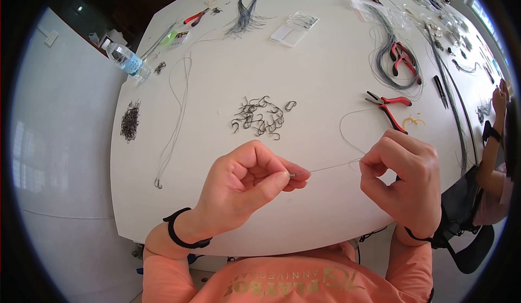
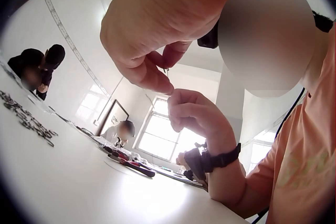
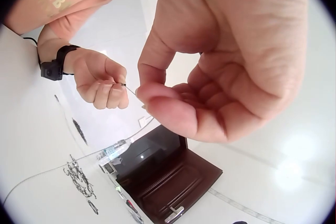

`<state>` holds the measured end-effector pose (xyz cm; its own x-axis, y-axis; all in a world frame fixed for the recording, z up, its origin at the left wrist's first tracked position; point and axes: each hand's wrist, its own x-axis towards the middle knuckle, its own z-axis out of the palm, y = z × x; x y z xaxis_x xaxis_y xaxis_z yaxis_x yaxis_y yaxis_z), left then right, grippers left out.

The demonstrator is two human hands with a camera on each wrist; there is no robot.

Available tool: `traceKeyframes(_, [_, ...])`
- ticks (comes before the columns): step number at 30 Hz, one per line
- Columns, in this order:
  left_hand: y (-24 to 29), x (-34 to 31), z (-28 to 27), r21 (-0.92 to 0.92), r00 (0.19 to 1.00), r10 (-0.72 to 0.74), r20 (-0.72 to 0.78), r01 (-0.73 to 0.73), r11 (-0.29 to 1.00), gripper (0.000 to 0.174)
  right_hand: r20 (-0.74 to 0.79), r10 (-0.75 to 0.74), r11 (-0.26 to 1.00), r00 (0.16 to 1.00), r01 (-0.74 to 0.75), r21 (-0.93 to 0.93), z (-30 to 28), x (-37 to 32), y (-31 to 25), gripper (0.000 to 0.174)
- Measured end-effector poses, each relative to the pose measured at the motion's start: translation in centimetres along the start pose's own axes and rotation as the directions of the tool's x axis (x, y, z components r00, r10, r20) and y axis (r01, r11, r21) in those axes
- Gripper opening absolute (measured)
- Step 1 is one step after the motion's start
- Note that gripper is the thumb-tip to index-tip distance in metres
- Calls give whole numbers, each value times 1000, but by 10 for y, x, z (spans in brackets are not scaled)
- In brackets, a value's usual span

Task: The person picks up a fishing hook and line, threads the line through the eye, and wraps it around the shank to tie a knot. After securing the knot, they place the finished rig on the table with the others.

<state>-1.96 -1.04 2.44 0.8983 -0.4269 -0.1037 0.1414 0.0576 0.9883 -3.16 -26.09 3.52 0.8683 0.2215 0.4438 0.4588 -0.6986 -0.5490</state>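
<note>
Detail is scarce where it counts. The left hand (image 1: 244, 186) is curled, thumb and forefinger pinching a tiny grey metal bit (image 1: 293, 175). So little of it pokes out that I cannot tell its shape, and both wrist views show only a dark speck there. The right hand (image 1: 404, 181) is curled too, its fingertips pinching the line (image 1: 331, 167), but from the head view that pinch is tucked behind the knuckles. The right wrist view is mostly filled by the palm, out of focus. The left wrist view is backlit by windows, and the line is barely a hair against them.

From what I can see, the line is thin and grey. It runs nearly straight between the two hands, held above the near edge of the white surface (image 1: 304, 64). It then leaves the right hand in a loose loop that curves up towards the red pliers (image 1: 389, 107). Its far end fades into the white before I can find it.

Beyond the hands lies a loose pile of dark hooks (image 1: 258, 117). A denser heap (image 1: 130, 121) lies near the left edge, with a long strand (image 1: 176, 113) between the two. A bottle (image 1: 127, 60) sits at the far left edge. Bundles and tools at the far end are too small for me to name. Another person's arm (image 1: 491, 140) is cut off at the right edge.
</note>
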Motion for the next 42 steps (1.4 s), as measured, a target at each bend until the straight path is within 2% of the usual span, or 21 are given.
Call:
traceKeyframes(8, [-2,-1,-2,-9,1000,-7,5,7,1000,4,47,11,1000,999,-10,-22,-3,-2,1,17])
traceKeyframes(26, [-4,-2,-3,-37,1000,-7,9,7,999,8,7,29,997,1000,-29,-75,-4,-3,2,18])
traceKeyframes(33, [-3,2,-7,39,1000,-17,6,17,999,5,75,46,993,996,-37,-116,-4,0,7,20])
traceKeyframes(35, [-6,3,-8,73,1000,-2,18,1,997,4,76,67,997,995,-64,-35,-3,5,-5,33])
traceKeyframes(36, [-10,4,-7,124,998,51,26,-54,991,3,77,69,997,995,-67,-35,-1,5,-9,33])
traceKeyframes(38, [-16,5,-7,174,994,103,41,-109,979,4,182,-2,965,983,-46,257,4,3,-16,39])
traceKeyframes(39, [-18,6,-7,205,986,164,42,-169,964,6,231,-51,947,972,-26,319,7,2,-16,36])
traceKeyframes(42, [-24,7,-8,279,962,264,68,-273,921,8,259,-116,949,959,29,315,24,-4,-10,33])
